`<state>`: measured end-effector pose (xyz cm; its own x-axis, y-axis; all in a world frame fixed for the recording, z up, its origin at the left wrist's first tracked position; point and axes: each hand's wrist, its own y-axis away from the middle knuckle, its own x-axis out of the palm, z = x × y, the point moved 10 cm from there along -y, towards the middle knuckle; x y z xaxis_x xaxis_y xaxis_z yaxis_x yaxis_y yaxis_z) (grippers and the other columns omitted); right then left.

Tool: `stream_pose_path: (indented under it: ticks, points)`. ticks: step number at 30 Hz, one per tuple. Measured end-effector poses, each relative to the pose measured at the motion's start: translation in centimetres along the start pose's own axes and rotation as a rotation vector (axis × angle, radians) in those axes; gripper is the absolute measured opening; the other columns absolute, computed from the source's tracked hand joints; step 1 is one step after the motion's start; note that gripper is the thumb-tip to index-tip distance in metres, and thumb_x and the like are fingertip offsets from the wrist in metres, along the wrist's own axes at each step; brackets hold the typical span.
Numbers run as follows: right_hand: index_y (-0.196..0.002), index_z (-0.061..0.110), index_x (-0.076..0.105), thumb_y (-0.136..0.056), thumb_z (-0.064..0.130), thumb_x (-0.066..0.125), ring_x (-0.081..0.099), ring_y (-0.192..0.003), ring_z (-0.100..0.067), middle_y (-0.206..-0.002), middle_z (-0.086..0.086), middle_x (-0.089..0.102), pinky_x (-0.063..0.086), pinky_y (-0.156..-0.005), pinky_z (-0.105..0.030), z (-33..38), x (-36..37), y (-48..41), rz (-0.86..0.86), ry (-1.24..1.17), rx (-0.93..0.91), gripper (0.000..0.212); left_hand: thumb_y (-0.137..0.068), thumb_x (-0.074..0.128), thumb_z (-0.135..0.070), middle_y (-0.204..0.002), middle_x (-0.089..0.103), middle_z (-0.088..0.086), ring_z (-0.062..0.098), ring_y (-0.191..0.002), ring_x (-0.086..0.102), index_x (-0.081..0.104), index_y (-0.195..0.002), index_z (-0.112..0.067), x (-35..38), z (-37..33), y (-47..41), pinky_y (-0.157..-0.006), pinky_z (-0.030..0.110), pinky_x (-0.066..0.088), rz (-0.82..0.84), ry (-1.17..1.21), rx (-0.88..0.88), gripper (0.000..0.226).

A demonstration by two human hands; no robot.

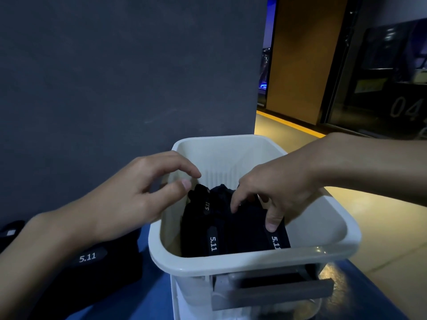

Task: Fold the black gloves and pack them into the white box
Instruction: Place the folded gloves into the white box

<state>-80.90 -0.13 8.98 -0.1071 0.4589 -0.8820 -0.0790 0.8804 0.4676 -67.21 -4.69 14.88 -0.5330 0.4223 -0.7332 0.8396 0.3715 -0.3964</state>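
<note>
From my seat, much is hidden. The white plastic box with rounded rim (pixel 231 262) cuts off the lower ends of the folded black fabric gloves (pixel 233 229) standing inside it, and in this dim light I cannot count them or see where one ends and the next begins. My left forearm covers much of a loose black glove (pixel 99 271), which lies on the blue tabletop (pixel 153 294) just left of the box.

I can read "5.11" in white on the loose glove's strap and on one strap in the box. A second strap there shows "5.1" before the rim cuts it, and a third tag higher up is turned and unreadable. Far right, a dark glass door (pixel 392 77) carries a pale "04".

My left hand (pixel 138 195) hovers over the box's left rim with its fingers loosely bent. Thumb and forefinger are apart, with nothing between them. My right hand (pixel 277 192) reaches into the box and pinches the right-hand bundle, thumb on its near face and forefinger on top. Its other fingers are out of sight.

A grey handle (pixel 272 291) crosses the box's near wall. A dark grey wall panel (pixel 115 77) stands close behind the box, with yellowish floor (pixel 346 215) to the right.
</note>
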Motion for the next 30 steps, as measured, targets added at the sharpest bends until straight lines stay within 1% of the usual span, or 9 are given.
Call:
stream_pose_path:
  ticks: [2, 4, 8, 12, 16, 20, 23, 27, 30]
  points:
    - [-0.14, 0.041, 0.044, -0.08, 0.034, 0.079, 0.04, -0.08, 0.001, -0.121, 0.012, 0.047, 0.025, -0.059, -0.006, -0.1, 0.2, -0.1, 0.013, 0.019, 0.014, 0.07, -0.086, 0.046, -0.054, -0.114, 0.065, -0.015, 0.011, -0.112, 0.061, 0.068, -0.107, -0.033, -0.1, 0.0, 0.1, -0.094, 0.033, 0.045, 0.004, -0.031, 0.008, 0.037]
    - [-0.141, 0.04, 0.043, -0.081, 0.034, 0.078, 0.04, -0.087, -0.002, -0.131, 0.008, 0.049, 0.025, -0.058, -0.006, -0.2, 0.4, -0.1, 0.025, 0.04, 0.024, 0.07, -0.085, 0.047, -0.053, -0.115, 0.064, -0.016, 0.009, -0.114, 0.059, 0.068, -0.107, -0.032, -0.1, 0.0, 0.1, -0.094, 0.026, 0.042, 0.011, -0.06, 0.004, 0.037]
    - [-0.143, 0.039, 0.041, -0.083, 0.034, 0.076, 0.041, -0.089, -0.004, -0.134, 0.007, 0.05, 0.029, -0.054, -0.005, -0.3, 0.5, -0.1, 0.035, 0.067, 0.04, 0.069, -0.083, 0.048, -0.055, -0.115, 0.064, -0.017, 0.012, -0.111, 0.06, 0.068, -0.106, -0.033, -0.2, 0.1, 0.1, -0.093, 0.034, 0.044, 0.02, -0.082, -0.019, 0.037]
    - [-0.143, 0.039, 0.041, -0.082, 0.034, 0.076, 0.042, -0.094, -0.006, -0.135, 0.005, 0.051, 0.028, -0.058, -0.007, -0.2, 0.6, -0.2, 0.037, 0.079, 0.037, 0.07, -0.081, 0.046, -0.057, -0.113, 0.065, -0.018, 0.015, -0.105, 0.062, 0.068, -0.104, -0.035, -0.1, 0.2, 0.1, -0.092, 0.047, 0.047, 0.024, -0.078, -0.04, 0.038]
    - [-0.145, 0.038, 0.04, -0.083, 0.033, 0.075, 0.047, -0.106, -0.01, -0.138, 0.005, 0.049, 0.032, -0.08, -0.02, -0.1, 0.9, -0.3, 0.055, 0.098, 0.038, 0.071, -0.078, 0.047, -0.06, -0.113, 0.065, -0.021, 0.006, -0.112, 0.059, 0.069, -0.1, -0.037, 0.0, 0.5, 0.2, -0.099, 0.036, 0.045, 0.012, -0.045, -0.067, 0.038]
    - [-0.145, 0.035, 0.04, -0.084, 0.032, 0.075, 0.048, -0.123, -0.018, -0.139, 0.005, 0.049, 0.03, -0.081, -0.019, 0.0, 0.9, -0.3, 0.053, 0.127, 0.034, 0.071, -0.075, 0.047, -0.061, -0.11, 0.065, -0.018, 0.01, -0.107, 0.06, 0.067, -0.101, -0.043, 0.1, 0.6, 0.2, -0.096, 0.042, 0.046, 0.022, -0.05, -0.088, 0.037]
    - [-0.144, 0.035, 0.043, -0.083, 0.032, 0.076, 0.051, -0.116, -0.017, -0.137, 0.005, 0.051, 0.031, -0.082, -0.02, 0.2, 0.8, -0.3, 0.043, 0.134, 0.014, 0.07, -0.075, 0.046, -0.061, -0.108, 0.066, -0.018, 0.014, -0.102, 0.061, 0.066, -0.1, -0.043, 0.1, 0.3, 0.2, -0.093, 0.045, 0.046, 0.026, -0.071, -0.088, 0.037]
    - [-0.142, 0.04, 0.043, -0.082, 0.036, 0.077, 0.044, -0.086, -0.006, -0.124, 0.005, 0.052, 0.034, -0.076, -0.021, -0.2, -0.1, 0.4, 0.006, 0.113, 0.037, 0.07, -0.075, 0.046, -0.06, -0.107, 0.067, -0.024, 0.01, -0.103, 0.062, 0.065, -0.101, -0.044, -0.3, -0.1, 0.2, -0.089, 0.031, 0.045, 0.001, -0.085, -0.078, 0.036]
    - [-0.142, 0.04, 0.043, -0.083, 0.037, 0.076, 0.046, -0.086, -0.004, -0.116, 0.01, 0.05, 0.035, -0.074, -0.019, -0.4, -1.0, 1.5, -0.025, 0.086, 0.056, 0.068, -0.079, 0.049, -0.055, -0.106, 0.066, -0.024, 0.007, -0.103, 0.062, 0.068, -0.097, -0.041, -0.8, -0.8, 0.4, -0.083, 0.025, 0.048, -0.029, -0.104, -0.07, 0.03]
